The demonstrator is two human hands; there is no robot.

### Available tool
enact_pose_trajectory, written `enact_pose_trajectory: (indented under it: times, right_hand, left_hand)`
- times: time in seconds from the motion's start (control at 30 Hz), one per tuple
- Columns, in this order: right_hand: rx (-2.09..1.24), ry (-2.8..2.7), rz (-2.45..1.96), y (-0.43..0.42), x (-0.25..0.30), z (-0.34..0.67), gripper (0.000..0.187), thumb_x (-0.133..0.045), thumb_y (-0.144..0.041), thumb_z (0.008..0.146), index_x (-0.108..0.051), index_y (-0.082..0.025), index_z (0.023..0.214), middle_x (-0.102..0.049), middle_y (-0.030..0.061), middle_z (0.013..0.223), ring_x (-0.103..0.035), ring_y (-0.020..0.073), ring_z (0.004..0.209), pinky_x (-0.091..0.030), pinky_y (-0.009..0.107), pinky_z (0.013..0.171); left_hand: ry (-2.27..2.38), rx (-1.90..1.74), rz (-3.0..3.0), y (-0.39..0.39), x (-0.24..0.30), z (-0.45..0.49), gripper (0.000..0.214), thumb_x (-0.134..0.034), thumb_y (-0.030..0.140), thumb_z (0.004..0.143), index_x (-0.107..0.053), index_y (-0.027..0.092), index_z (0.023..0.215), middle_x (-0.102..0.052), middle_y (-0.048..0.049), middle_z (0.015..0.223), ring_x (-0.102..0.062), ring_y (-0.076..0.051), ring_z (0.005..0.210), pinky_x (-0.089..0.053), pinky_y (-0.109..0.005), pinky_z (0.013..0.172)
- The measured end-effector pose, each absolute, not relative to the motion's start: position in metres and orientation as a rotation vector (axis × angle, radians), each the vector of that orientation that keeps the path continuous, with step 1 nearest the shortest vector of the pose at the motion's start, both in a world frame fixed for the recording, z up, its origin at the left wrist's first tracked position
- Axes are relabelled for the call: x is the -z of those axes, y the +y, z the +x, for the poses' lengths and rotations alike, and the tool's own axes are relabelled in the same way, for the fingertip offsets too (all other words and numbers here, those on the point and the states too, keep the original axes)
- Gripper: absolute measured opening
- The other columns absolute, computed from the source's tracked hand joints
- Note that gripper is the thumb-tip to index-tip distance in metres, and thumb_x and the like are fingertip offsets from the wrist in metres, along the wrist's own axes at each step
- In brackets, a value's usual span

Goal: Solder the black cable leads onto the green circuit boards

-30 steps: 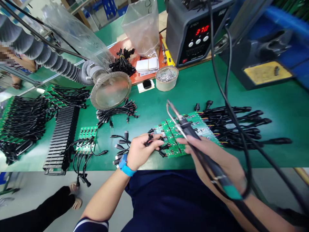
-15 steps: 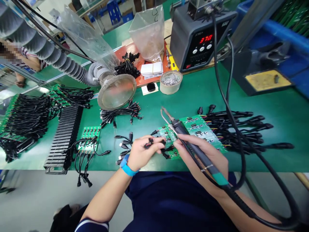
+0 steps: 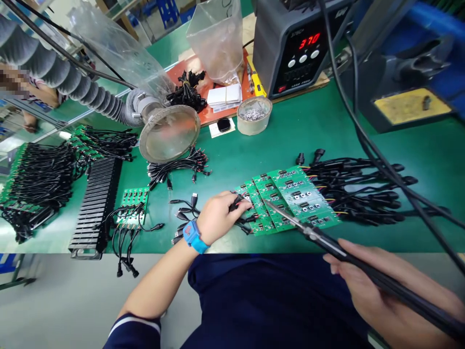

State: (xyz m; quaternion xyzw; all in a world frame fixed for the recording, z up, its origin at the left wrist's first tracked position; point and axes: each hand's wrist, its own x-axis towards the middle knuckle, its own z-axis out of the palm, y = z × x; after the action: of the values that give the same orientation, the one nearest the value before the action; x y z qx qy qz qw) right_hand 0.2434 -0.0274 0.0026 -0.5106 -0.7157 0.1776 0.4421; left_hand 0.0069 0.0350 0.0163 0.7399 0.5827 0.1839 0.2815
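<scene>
- Head view, looking down at a green bench mat (image 3: pixel 225 165).
- The main thing is a row of green circuit boards (image 3: pixel 286 198). They lie flat on the mat in front of the person, joined side by side, with small black parts on top.
- A bunch of black cables (image 3: pixel 356 194) runs from the right side of the boards, with thin red and yellow wires showing.
- The left hand (image 3: pixel 221 218) wears a blue watch (image 3: pixel 192 236). Its fingers are curled and pinch a small black plug (image 3: pixel 236 203) at the near edge of the boards.
- The right hand (image 3: pixel 378 286) grips the black handle of soldering tweezers (image 3: pixel 327 247). Its thin metal tips reach over the boards.
- The tips may touch a board, but it is hard to tell from here.
- Part of the right hand and the tool's handle are cut off at the edge of the picture.
- Behind the boards stands a gray soldering station (image 3: pixel 290 53). Its red numbers read 370.
- A round tub of shiny bits (image 3: pixel 254 114) sits near it.
</scene>
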Motion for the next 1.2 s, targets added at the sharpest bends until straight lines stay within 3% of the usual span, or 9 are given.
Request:
enact_pose_trajectory:
  times: [0.2, 0.53, 1.2]
  right_hand:
    - [-0.550, -1.729, -1.275, -0.030, 0.013, 0.245, 0.025, -0.058, -0.019, 0.079, -0.060, -0.027, 0.103, -0.066, -0.0010, 0.075, -0.063, 0.0143, 0.057, -0.054, 0.023, 0.053]
    - [-0.596, -1.689, -1.299, -0.029, 0.025, 0.243, 0.026, -0.061, -0.020, 0.077, -0.062, -0.026, 0.103, -0.066, -0.0019, 0.074, -0.063, 0.0136, 0.057, -0.053, 0.019, 0.048]
    - [-0.606, -1.654, -1.354, -0.030, 0.017, 0.245, 0.026, -0.059, -0.021, 0.078, -0.061, -0.027, 0.103, -0.066, 0.0004, 0.075, -0.062, 0.0157, 0.055, -0.052, 0.024, 0.046]
  left_hand:
    - [1.526, -0.439, 2.016, 0.036, -0.014, 0.008, 0.027, -0.051, 0.035, 0.087, -0.055, 0.015, 0.068, -0.057, -0.0015, 0.072, -0.054, -0.012, 0.067, -0.039, -0.022, 0.061]
    - [1.546, -0.454, 2.044, 0.037, -0.010, 0.010, 0.028, -0.051, 0.035, 0.087, -0.054, 0.015, 0.068, -0.056, -0.0010, 0.069, -0.054, -0.012, 0.065, -0.038, -0.022, 0.060]
    - [1.565, -0.476, 2.076, 0.038, -0.008, 0.011, 0.031, -0.052, 0.034, 0.086, -0.049, 0.015, 0.062, -0.046, 0.0019, 0.061, -0.045, -0.010, 0.056, -0.032, -0.022, 0.053]
